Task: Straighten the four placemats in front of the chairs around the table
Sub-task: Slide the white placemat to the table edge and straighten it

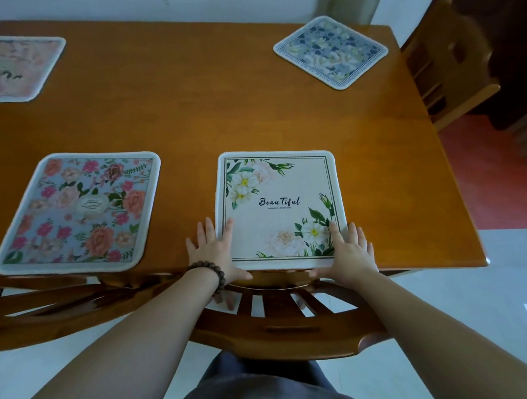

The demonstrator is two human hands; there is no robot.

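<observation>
Four placemats lie on the wooden table point(219, 109). The cream mat with white flowers and the word "Beautiful" point(279, 207) lies square at the near edge. My left hand point(216, 251) grips its near left corner, thumb under the edge. My right hand point(348, 252) grips its near right corner the same way. A blue mat with pink flowers point(77, 210) lies near left, slightly skewed. A pink mat point(10, 66) sits far left. A blue-white mat point(332, 51) at the far right is turned like a diamond.
A wooden chair back point(281, 315) stands between me and the table, under my forearms. Another chair point(37, 305) is at the near left, and a third point(451, 61) at the table's right end. White tiled floor lies to the right.
</observation>
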